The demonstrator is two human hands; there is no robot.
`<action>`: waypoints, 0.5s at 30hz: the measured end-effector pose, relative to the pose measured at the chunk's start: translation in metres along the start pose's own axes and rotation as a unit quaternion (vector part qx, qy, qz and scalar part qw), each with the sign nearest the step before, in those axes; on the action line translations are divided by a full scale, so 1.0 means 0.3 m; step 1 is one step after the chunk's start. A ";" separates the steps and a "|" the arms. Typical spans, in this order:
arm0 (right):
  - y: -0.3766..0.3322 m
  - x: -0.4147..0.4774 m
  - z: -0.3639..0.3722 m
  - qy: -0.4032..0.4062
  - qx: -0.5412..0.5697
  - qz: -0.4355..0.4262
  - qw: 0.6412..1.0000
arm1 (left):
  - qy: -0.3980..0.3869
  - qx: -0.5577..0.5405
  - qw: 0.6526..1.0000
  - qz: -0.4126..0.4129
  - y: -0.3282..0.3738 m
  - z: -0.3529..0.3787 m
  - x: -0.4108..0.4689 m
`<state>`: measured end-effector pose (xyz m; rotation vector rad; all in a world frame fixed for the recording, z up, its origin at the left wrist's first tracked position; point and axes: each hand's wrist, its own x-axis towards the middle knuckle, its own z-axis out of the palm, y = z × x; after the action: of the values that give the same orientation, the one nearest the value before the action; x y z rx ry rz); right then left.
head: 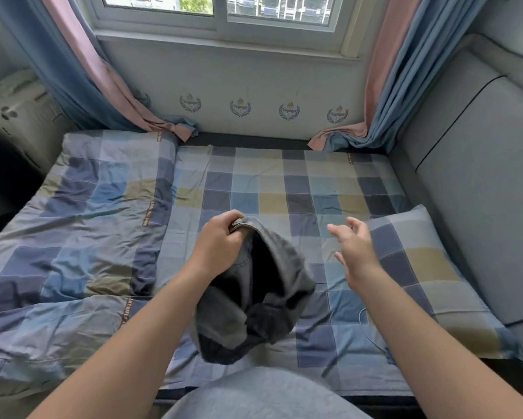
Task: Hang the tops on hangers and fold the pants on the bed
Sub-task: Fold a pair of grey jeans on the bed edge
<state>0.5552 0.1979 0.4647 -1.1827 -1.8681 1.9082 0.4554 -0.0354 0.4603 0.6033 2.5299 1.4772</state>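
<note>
A pair of dark grey jeans (263,291) hangs bunched above the middle of the bed (284,189), its lower part crumpled just over the checked sheet. My left hand (221,240) is shut on the waistband at the top edge of the jeans. My right hand (353,249) hovers to the right of the jeans, apart from them, fingers spread and holding nothing. No tops or hangers are in view.
A folded checked quilt (73,237) covers the bed's left half. A matching pillow (420,279) lies at the right, against a grey padded headboard (480,176). Curtains (103,86) hang at both sides of the window, their ends resting on the bed's far edge.
</note>
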 end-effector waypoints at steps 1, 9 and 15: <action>0.014 -0.028 0.017 -0.047 -0.049 -0.051 0.996 | -0.009 0.003 1.000 0.004 0.019 -0.003 0.002; 0.124 -0.187 0.216 -0.270 -0.190 -0.173 0.928 | -0.088 0.005 0.996 0.006 0.098 -0.014 0.001; 0.130 -0.128 0.217 -0.165 -0.323 -0.227 0.904 | -0.135 0.057 0.989 0.010 0.065 -0.035 -0.008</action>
<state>0.5515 0.1184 0.4351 -0.4630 -2.7864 1.3185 0.4592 -0.0363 0.4822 0.7890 2.4143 1.1706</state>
